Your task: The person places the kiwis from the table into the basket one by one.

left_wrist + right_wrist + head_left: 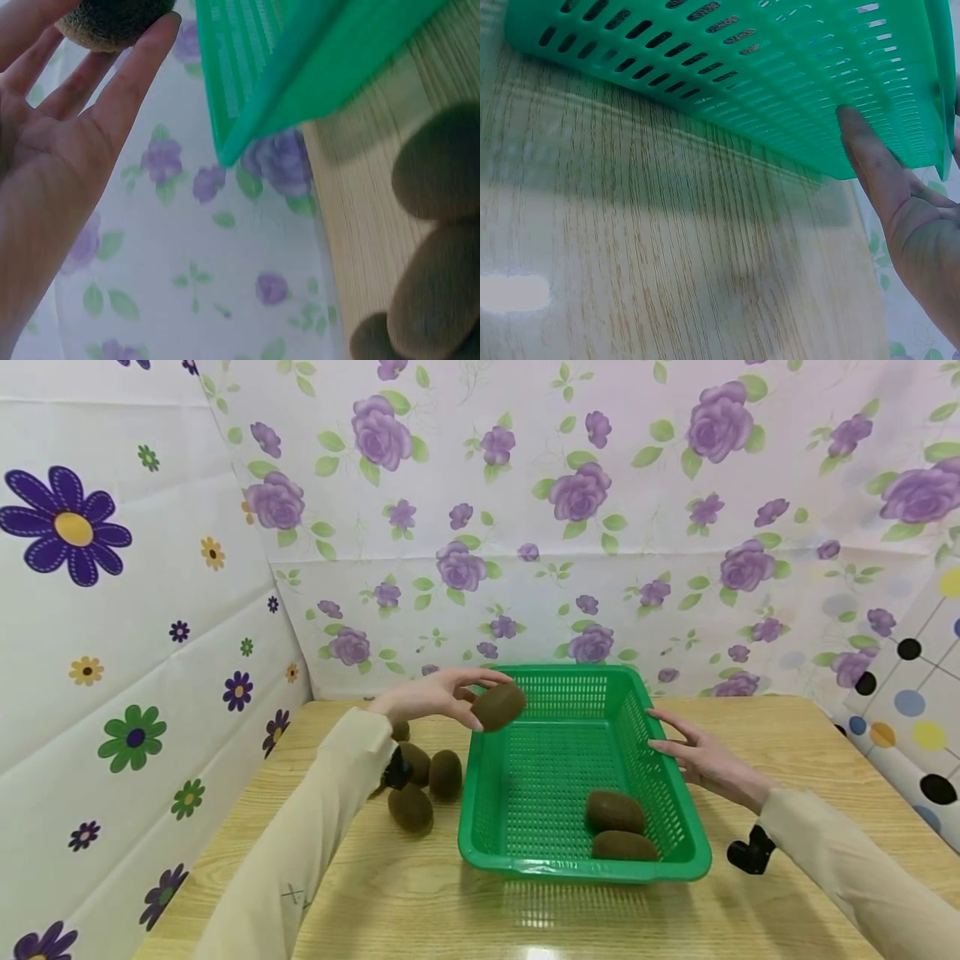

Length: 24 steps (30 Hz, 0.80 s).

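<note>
My left hand (431,695) pinches a brown, fuzzy kiwi (498,706) between thumb and fingers, above the left rim of a green plastic basket (555,867). In the left wrist view only the lower part of that kiwi (116,22) shows. On the basket's right side my right hand (708,764) holds the rim, fingers over the edge. The right wrist view has a digit of the right hand (930,232) against the slotted outer wall (780,112). Inside the basket, two kiwis (615,812) lie side by side at the near right corner.
Several more kiwis (411,808) are grouped on the wooden table (390,893) left of the basket, partly hidden by the left forearm. A flower-printed sheet (465,610) hangs behind the table, and another patterned sheet (150,652) covers the left side.
</note>
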Tool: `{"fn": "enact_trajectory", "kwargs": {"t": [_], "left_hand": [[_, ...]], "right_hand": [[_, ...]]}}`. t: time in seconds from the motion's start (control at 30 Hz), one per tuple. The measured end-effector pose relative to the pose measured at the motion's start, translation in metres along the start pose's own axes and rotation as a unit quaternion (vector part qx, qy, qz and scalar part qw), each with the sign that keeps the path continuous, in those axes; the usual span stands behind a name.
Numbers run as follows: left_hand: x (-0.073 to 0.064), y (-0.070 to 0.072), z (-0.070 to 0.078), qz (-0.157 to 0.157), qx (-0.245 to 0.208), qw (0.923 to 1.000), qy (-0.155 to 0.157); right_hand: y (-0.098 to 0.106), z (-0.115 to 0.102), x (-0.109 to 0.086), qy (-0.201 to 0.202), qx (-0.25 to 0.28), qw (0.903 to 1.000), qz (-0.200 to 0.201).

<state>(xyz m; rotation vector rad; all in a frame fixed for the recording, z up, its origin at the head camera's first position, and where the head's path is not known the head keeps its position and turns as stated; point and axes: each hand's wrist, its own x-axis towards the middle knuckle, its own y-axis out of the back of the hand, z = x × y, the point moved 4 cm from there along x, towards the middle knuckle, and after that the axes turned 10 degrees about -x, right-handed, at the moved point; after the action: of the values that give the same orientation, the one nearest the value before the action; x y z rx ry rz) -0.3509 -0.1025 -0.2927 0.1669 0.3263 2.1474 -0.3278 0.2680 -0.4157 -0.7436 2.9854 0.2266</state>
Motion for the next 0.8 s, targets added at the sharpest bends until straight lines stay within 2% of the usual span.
{"fn": "enact_trajectory", "kwargs": {"t": [0.13, 0.47, 0.63, 0.8], "left_hand": [[0.019, -0.013, -0.002, -0.014, -0.005, 0.9999, -0.002], [0.065, -0.042, -0.012, -0.046, 0.034, 0.9983, 0.012], [0.084, -0.053, -0.025, -0.049, 0.045, 0.9967, 0.047], [0.097, -0.063, -0.036, -0.051, 0.049, 0.9951, 0.07]], "right_hand": [[0.0, 0.0, 0.0, 0.003, 0.004, 1.0, -0.003], [-0.001, 0.0, 0.001, 0.003, -0.004, 1.0, -0.006], [-0.001, -0.001, 0.0, 0.006, -0.007, 0.9999, -0.007], [0.0, 0.0, 0.0, 0.006, -0.005, 0.9999, -0.007]]}}
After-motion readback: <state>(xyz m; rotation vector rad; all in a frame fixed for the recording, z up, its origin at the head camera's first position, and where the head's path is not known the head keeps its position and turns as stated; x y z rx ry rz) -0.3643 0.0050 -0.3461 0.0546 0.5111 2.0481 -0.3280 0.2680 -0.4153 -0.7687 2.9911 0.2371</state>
